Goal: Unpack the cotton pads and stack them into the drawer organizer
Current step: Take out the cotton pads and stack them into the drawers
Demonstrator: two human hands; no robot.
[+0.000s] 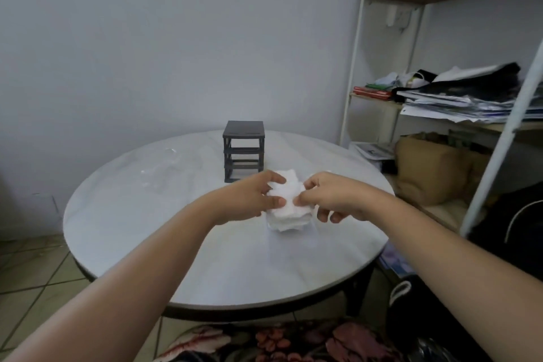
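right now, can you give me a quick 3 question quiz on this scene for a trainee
1. True or false: the cotton pads are already inside the organizer.
2. Which hands touch the pads? A) left only B) right only C) both
3. Fill in: the clear wrapper lies on the table to the ____ of the organizer.

Key
1. False: the pads sit in a stack on the table, in front of the organizer.
2. C: the left hand and right hand both pinch the top of the stack.
3. Left.
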